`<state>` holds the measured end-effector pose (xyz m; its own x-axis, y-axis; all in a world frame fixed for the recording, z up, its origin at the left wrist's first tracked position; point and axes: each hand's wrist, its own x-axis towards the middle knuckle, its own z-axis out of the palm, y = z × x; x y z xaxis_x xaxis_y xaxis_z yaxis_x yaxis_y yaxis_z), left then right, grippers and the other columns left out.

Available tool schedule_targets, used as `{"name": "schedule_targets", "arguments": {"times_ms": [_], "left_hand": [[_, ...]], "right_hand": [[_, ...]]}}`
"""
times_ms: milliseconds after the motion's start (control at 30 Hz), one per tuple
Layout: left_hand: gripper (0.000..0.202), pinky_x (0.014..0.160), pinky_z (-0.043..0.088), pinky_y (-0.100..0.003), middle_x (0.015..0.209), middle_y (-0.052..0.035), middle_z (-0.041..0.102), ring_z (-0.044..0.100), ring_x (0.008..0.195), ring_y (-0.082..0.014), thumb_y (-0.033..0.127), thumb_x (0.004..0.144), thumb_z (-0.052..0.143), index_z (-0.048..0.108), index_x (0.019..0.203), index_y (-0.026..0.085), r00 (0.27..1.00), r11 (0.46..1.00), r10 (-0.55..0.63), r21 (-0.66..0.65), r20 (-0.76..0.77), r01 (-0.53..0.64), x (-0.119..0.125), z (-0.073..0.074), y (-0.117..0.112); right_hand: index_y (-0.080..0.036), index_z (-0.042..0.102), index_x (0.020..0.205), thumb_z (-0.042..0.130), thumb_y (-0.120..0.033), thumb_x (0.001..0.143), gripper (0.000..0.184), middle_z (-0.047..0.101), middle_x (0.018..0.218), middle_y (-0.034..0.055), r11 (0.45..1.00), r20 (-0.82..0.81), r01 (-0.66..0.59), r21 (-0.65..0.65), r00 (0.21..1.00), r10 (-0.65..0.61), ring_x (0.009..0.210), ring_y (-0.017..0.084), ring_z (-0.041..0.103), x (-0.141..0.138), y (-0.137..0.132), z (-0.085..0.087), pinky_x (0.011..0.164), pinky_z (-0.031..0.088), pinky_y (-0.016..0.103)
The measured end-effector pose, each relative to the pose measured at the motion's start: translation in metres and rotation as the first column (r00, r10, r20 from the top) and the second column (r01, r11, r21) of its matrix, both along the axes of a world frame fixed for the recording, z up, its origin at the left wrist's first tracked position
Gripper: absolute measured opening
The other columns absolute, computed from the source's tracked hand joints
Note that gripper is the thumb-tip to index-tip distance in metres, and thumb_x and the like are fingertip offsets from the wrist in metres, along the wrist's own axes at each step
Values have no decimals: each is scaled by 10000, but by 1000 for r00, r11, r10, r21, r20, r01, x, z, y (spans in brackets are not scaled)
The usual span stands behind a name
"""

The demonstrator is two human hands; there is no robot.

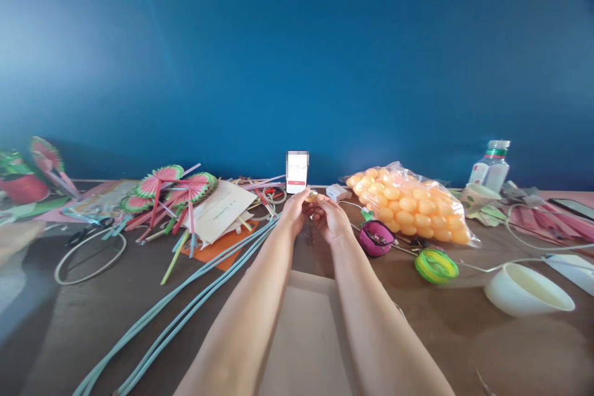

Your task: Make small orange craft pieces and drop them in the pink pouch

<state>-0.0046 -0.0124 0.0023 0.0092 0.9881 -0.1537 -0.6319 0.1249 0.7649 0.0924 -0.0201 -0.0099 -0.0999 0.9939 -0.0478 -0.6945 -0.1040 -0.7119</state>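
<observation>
Both my arms reach forward over a brown table (464, 334). My left hand (296, 207) and my right hand (330, 218) meet at the far middle of the table, fingers pinched together round a small orange-yellow object (311, 196) held between them. A small white card (297, 173) stands upright just behind the hands. A clear bag of orange balls (411, 204) lies to the right of my right hand. A small magenta pouch (375, 238) sits close beside my right wrist.
Pink and green paper fans (174, 189), coloured straws and papers lie at the left, with a wire ring (90, 257) and long teal tubes (185, 303). A green tape roll (436, 265), white bowl (526, 289), bottle (490, 167) and a blue wall (297, 68) behind.
</observation>
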Motion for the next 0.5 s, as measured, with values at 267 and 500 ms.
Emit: {"name": "schedule_targets", "arguments": {"times_ms": [267, 500], "left_hand": [[272, 512, 447, -191, 650, -13, 607, 543, 514, -70, 330, 741, 789, 631, 785, 113, 1000, 1000, 25, 3, -17, -25, 1, -1, 1], [300, 507, 442, -196, 642, -16, 602, 549, 516, -77, 350, 722, 803, 628, 782, 113, 999, 1000, 29, 3, -26, -29, 1, -2, 2]], "right_hand": [[-174, 633, 699, 865, -238, 578, 270, 536, 559, -75, 1000, 2, 2, 6, 1000, -2, 459, 20, 382, 0, 1, -1, 426, 368, 125], [-175, 629, 713, 839, -237, 598, 248, 530, 555, -72, 1000, 23, 9, 22, 1000, -9, 445, 27, 373, 0, 2, -2, 414, 372, 137]]}}
